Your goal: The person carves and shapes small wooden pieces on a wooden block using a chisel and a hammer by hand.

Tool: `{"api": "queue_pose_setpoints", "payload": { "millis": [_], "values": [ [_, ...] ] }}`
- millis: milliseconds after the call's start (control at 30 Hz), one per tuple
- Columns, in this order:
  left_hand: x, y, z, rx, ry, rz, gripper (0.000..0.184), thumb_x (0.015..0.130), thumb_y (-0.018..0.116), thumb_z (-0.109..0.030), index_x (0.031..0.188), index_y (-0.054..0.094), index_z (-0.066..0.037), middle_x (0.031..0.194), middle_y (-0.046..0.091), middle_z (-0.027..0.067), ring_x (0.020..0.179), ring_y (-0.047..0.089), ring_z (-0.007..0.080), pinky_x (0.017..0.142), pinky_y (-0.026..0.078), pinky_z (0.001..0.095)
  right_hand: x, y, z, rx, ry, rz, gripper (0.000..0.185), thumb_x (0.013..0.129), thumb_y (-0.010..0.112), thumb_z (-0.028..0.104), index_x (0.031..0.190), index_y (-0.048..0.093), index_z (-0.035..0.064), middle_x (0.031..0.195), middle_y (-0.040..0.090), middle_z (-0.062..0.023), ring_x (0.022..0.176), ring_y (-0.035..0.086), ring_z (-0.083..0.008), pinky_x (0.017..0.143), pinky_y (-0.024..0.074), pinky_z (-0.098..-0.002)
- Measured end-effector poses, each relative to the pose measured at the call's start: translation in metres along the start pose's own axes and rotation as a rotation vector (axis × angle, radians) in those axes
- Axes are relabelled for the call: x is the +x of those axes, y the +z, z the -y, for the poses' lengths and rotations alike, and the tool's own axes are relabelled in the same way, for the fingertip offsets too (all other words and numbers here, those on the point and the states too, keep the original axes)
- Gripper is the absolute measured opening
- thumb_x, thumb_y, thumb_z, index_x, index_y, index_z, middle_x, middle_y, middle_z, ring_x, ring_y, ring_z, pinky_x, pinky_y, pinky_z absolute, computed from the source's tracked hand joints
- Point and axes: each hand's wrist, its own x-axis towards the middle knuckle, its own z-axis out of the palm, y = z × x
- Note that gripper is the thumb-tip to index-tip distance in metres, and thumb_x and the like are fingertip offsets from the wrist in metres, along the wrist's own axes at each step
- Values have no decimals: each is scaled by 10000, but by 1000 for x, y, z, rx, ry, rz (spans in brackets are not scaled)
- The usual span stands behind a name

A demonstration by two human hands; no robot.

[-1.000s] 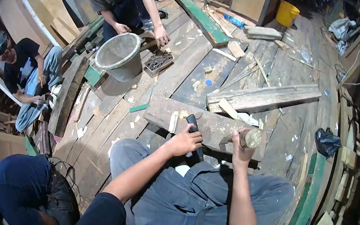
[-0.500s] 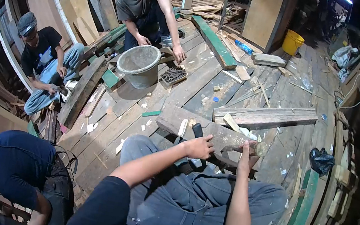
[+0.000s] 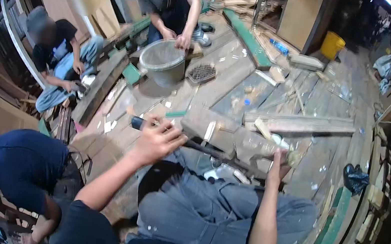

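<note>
My left hand (image 3: 156, 141) is raised over my left knee, blurred, its fingers partly spread around the grip of a long dark tool (image 3: 206, 150). The tool's dark handle end sticks out to the left of this hand, and its shaft slants right toward my other hand. My right hand (image 3: 275, 170) is upright, closed against a wooden piece with a pale round end (image 3: 294, 159). Beneath and behind both lies a thick wooden beam (image 3: 224, 135); exact contact with it is unclear.
A co-worker's hands touch a grey bucket (image 3: 163, 61) beside a tray of dark pieces (image 3: 202, 73). Another person sits at left; a third bends at lower left. A heavy timber (image 3: 306, 124), black bag (image 3: 356, 179) and green board (image 3: 325, 232) lie right.
My left hand has moved left and up, and the dark tool now lies more sideways. The co-worker's hand has moved from beside the tray to the bucket rim. The view has shifted.
</note>
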Motion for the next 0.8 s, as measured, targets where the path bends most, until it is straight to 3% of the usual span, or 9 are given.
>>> {"api": "queue_pose_setpoints", "payload": {
  "millis": [100, 167, 233, 267, 333, 367, 633, 767, 800],
  "values": [
    [-27, -45, 6, -68, -176, 6, 254, 659, 749, -222, 907, 700, -200, 766, 581, -58, 732, 546, 156, 791, 375, 410, 3, -6, -12, -49, 23, 30, 173, 899, 671, 189, 980, 579, 68, 886, 573, 6, 808, 544, -93, 762, 449, -261],
    [-47, -63, 0, -41, -232, 34, 301, 617, 785, -217, 908, 708, -199, 756, 579, -57, 715, 533, 161, 769, 376, 410, -7, 4, 15, -3, -1, 68, 150, 902, 659, 183, 977, 587, 75, 872, 576, 6, 802, 538, -87, 736, 441, -250],
    [-69, -75, -10, -9, -244, 70, 283, 610, 785, -220, 885, 721, -204, 724, 564, -53, 694, 518, 165, 717, 376, 400, -9, 3, 15, -183, 7, -6, 160, 903, 655, 174, 997, 568, 77, 846, 572, 4, 780, 540, -86, 715, 450, -255],
    [-82, -79, -21, -32, -329, 92, 271, 617, 772, -216, 884, 726, -215, 703, 548, -52, 690, 512, 163, 707, 372, 395, -6, 4, 10, -154, 5, 1, 156, 905, 651, 169, 988, 556, 78, 835, 569, 2, 772, 542, -90, 710, 451, -256],
    [-102, -83, -34, 14, -299, 129, 275, 637, 760, -243, 908, 724, -227, 719, 550, -62, 697, 508, 152, 701, 365, 389, -8, 8, 8, -57, -11, 55, 137, 910, 639, 152, 963, 538, 76, 817, 563, -2, 759, 545, -95, 707, 452, -255],
    [-101, -89, -46, -62, -401, 119, 290, 648, 767, -263, 931, 718, -219, 735, 556, -62, 710, 517, 150, 709, 363, 384, -8, 14, 12, 1, -27, 92, 124, 914, 631, 141, 946, 532, 74, 811, 561, -5, 753, 545, -96, 709, 451, -252],
    [-143, -57, -90, -415, -617, 309, 282, 671, 811, -302, 872, 712, -130, 784, 579, 4, 734, 562, 208, 686, 429, 334, -13, 8, 14, -131, -104, 106, 123, 919, 623, 115, 943, 514, 63, 790, 556, -13, 738, 550, -104, 705, 458, -255],
    [-122, -65, -84, -854, -816, 132, 184, 747, 784, -179, 877, 703, -77, 840, 628, 35, 796, 623, 227, 690, 473, 322, -14, 8, 13, -133, -120, 102, 137, 918, 632, 154, 915, 530, 63, 779, 565, -13, 724, 555, -106, 702, 465, -261],
    [-112, -72, -80, -875, -815, 152, 151, 766, 756, -85, 901, 697, -51, 864, 646, 52, 816, 638, 233, 733, 489, 328, -13, 9, 13, -110, -140, 94, 137, 915, 633, 173, 895, 550, 66, 767, 577, -13, 720, 558, -107, 701, 458, -262]
  ]
}}
